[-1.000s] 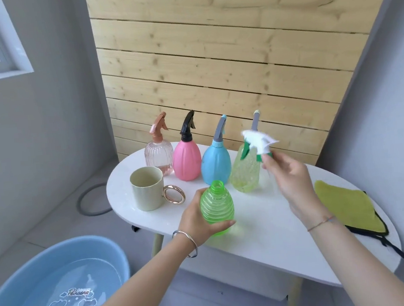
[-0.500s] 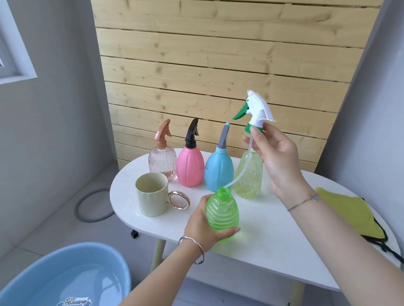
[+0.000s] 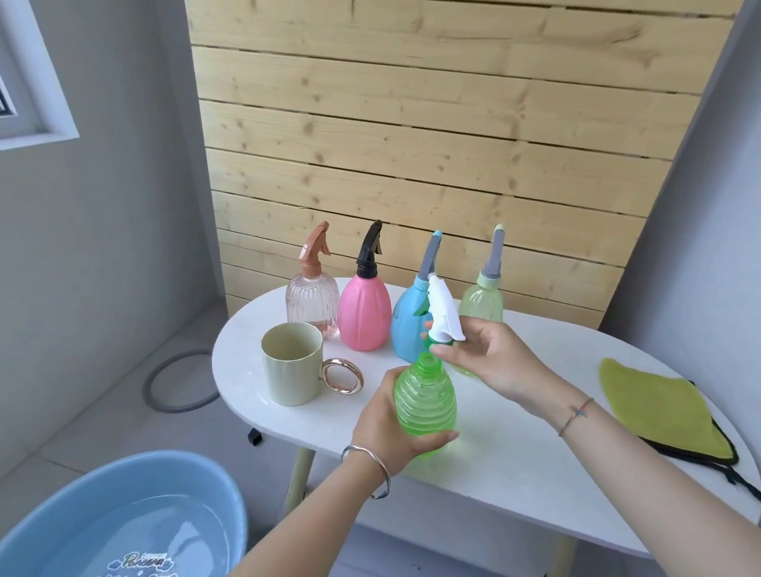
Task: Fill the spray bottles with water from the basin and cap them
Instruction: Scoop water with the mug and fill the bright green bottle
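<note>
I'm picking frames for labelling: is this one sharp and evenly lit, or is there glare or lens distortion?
Head view: soft even light; pale reflections on the basin water; the wooden wall leans, wide-angle distortion; left hand holding the green bottle and right hand holding the spray head look sharp.

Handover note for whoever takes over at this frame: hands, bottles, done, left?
Left hand grips the green bottle upright on the table.
Right hand holds its spray head just above the open neck, not screwed on.
Four capped bottles stand behind; fill levels unclear.
Basin on the floor holds water.
Left: seat and tighten the head, then check the rest.
</note>
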Demonstrator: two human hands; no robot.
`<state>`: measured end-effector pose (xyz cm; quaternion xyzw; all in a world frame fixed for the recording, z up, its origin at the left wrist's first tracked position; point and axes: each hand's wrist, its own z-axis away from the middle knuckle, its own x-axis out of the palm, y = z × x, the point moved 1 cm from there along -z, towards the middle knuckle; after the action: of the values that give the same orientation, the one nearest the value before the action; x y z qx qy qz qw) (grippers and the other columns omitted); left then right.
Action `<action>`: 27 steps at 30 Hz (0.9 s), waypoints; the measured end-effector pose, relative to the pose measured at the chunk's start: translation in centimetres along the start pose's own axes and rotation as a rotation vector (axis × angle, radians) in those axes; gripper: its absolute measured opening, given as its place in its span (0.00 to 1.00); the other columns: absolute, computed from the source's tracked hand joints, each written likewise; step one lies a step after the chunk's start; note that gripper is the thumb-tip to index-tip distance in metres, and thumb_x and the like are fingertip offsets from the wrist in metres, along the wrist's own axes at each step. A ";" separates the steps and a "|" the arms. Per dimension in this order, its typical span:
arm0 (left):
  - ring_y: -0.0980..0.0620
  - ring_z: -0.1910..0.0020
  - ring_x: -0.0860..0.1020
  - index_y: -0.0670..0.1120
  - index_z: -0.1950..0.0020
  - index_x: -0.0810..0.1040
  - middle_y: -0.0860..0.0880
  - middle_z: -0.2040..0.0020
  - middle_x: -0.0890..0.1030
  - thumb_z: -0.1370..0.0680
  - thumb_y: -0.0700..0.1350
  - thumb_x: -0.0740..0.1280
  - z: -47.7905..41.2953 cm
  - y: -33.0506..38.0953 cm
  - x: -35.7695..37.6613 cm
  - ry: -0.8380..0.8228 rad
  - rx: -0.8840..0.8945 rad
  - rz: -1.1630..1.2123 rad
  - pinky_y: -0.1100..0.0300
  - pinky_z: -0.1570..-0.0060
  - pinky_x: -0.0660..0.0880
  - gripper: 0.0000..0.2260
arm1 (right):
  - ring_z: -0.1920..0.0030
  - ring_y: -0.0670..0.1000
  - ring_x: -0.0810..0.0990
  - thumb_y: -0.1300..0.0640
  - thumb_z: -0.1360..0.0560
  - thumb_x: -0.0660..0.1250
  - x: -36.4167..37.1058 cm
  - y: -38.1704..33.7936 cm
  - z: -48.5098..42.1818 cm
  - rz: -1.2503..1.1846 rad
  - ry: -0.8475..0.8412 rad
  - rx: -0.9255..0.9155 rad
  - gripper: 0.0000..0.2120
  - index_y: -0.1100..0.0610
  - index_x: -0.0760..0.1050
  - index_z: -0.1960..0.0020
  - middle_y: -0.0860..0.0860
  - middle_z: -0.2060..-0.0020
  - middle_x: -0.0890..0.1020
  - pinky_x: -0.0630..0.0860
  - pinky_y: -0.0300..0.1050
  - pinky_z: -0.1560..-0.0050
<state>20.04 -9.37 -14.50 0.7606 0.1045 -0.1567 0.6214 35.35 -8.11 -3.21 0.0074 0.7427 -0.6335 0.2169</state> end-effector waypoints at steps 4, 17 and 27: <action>0.62 0.48 0.78 0.58 0.38 0.67 0.61 0.48 0.80 0.41 0.55 0.82 -0.1 -0.2 0.1 -0.001 0.006 0.004 0.67 0.50 0.73 0.37 | 0.41 0.42 0.78 0.59 0.27 0.71 0.1 0.9 0.0 0.037 -0.054 0.037 0.15 0.55 0.78 0.41 0.46 0.44 0.83 0.71 0.42 0.34; 0.59 0.47 0.79 0.56 0.36 0.68 0.59 0.48 0.80 0.43 0.59 0.80 -0.2 -0.3 0.2 0.008 -0.006 0.026 0.56 0.46 0.77 0.39 | 0.57 0.38 0.82 0.58 0.36 0.80 1.1 0.7 0.0 0.192 0.123 -0.049 0.12 0.51 0.82 0.56 0.42 0.59 0.85 0.73 0.28 0.53; 0.57 0.46 0.79 0.56 0.36 0.66 0.58 0.46 0.80 0.45 0.64 0.78 -0.2 -0.5 0.4 0.011 -0.014 0.008 0.52 0.45 0.77 0.42 | 0.54 0.39 0.79 0.49 0.36 0.79 4.1 1.2 0.8 0.164 0.449 -0.022 0.15 0.51 0.76 0.56 0.42 0.59 0.82 0.71 0.31 0.51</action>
<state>20.23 -9.08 -15.07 0.7574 0.1060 -0.1495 0.6268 32.23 -9.75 -5.77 0.2061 0.7761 -0.5880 0.0971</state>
